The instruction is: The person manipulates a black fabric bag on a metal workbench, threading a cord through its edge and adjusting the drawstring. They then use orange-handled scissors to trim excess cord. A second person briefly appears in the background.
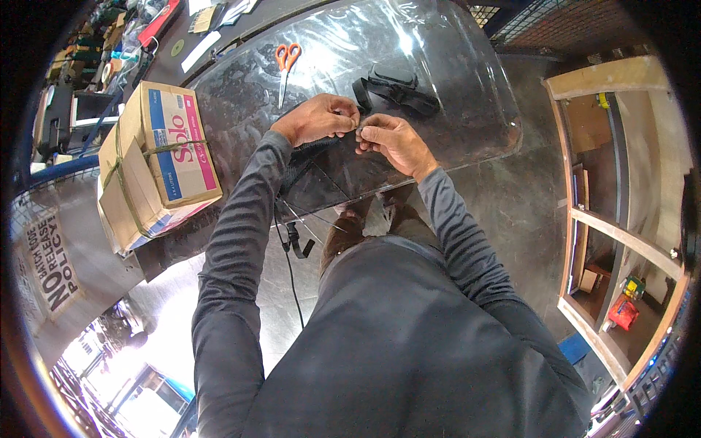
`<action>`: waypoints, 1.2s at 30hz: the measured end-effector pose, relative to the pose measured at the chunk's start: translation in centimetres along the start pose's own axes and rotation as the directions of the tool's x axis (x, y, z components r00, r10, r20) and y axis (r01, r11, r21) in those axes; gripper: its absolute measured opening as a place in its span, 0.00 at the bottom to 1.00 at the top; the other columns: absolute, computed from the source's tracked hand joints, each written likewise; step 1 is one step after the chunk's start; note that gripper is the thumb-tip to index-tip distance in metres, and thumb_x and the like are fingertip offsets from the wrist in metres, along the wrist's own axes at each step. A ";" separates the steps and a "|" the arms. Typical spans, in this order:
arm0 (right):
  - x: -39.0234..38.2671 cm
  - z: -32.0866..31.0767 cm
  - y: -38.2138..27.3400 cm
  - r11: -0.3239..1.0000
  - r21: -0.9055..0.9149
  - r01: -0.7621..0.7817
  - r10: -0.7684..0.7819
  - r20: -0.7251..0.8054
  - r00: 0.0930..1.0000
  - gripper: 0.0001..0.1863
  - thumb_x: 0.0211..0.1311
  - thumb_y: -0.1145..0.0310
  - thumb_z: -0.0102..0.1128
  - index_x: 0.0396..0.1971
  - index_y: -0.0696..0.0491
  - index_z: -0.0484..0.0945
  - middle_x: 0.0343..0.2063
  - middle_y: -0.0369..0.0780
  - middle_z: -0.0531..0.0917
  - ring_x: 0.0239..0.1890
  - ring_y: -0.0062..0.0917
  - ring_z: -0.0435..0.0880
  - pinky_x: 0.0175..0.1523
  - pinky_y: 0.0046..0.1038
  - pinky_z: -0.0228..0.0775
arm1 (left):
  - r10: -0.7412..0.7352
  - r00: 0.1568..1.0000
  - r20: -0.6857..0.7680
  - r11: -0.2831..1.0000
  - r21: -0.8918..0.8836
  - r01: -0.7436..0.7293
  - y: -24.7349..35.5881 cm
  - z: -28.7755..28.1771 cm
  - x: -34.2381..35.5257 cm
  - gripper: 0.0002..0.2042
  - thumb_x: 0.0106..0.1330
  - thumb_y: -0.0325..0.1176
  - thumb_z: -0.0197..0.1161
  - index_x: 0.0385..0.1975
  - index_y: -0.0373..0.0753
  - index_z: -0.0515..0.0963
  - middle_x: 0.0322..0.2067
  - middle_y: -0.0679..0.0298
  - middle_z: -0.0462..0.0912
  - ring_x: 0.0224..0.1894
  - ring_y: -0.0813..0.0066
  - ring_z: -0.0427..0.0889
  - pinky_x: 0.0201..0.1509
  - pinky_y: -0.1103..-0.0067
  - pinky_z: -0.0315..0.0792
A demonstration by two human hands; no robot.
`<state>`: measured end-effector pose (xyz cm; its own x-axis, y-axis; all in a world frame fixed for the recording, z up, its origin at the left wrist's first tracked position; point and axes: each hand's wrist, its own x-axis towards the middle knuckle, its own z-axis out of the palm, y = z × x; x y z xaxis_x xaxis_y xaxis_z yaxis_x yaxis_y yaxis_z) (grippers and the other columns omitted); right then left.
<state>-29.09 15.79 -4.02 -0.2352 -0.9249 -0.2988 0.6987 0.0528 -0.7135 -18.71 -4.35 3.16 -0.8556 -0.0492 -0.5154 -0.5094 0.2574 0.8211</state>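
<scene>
Near the middle of the dark glossy table, my left hand and my right hand meet fingertip to fingertip, both pinched closed around something small that I cannot make out. Black mesh material lies beneath my hands at the table's front edge. A thin black cord and a strap with a buckle hang down from there. Just beyond my hands are a bundle of black straps and orange-handled scissors, lying with the blades toward me.
A tied cardboard carton sits at the table's left edge, above a grey metal panel. A cluttered dark surface is at the far left. On my right stands a wooden frame with a red object, beside dark metal mesh.
</scene>
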 end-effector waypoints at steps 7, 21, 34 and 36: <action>0.1 -0.1 0.3 0.999 0.031 -0.017 0.016 0.006 1.000 0.08 0.70 0.67 0.64 0.39 0.57 0.81 0.35 0.36 0.82 0.35 0.20 0.79 0.47 0.30 0.79 | 0.082 0.997 0.007 0.993 0.081 -0.082 -0.6 -0.2 0.4 0.08 0.63 0.34 0.62 0.35 0.36 0.81 0.28 0.71 0.78 0.32 0.82 0.73 0.39 0.82 0.69; -0.1 0.1 0.3 1.000 0.019 0.014 -0.014 0.022 1.000 0.07 0.69 0.67 0.64 0.37 0.55 0.81 0.33 0.34 0.81 0.36 0.19 0.78 0.49 0.30 0.77 | 0.051 0.998 0.027 0.999 -0.001 -0.051 -0.7 -0.2 0.4 0.08 0.62 0.34 0.61 0.34 0.37 0.80 0.29 0.72 0.76 0.32 0.82 0.72 0.38 0.81 0.67; 0.3 -0.2 1.1 0.999 0.046 0.000 0.002 -0.039 0.999 0.07 0.68 0.71 0.65 0.41 0.59 0.82 0.35 0.37 0.83 0.37 0.22 0.83 0.50 0.32 0.82 | 0.068 0.997 0.026 0.997 0.030 -0.068 -0.2 0.2 0.1 0.09 0.62 0.36 0.61 0.34 0.36 0.80 0.30 0.70 0.78 0.34 0.81 0.72 0.40 0.81 0.68; 0.3 -0.2 1.2 0.998 0.062 0.006 -0.004 -0.039 0.999 0.08 0.67 0.73 0.65 0.43 0.60 0.81 0.37 0.38 0.83 0.39 0.24 0.84 0.53 0.34 0.83 | 0.070 0.997 0.020 0.997 0.030 -0.071 -0.1 0.5 0.0 0.09 0.63 0.36 0.61 0.35 0.37 0.80 0.31 0.70 0.78 0.34 0.81 0.73 0.40 0.81 0.68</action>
<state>-28.44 15.69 -5.09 -0.2642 -0.9096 -0.3205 0.7378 0.0234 -0.6746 -18.65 -3.93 2.98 -0.8872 -0.0120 -0.4613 -0.4447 0.2889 0.8478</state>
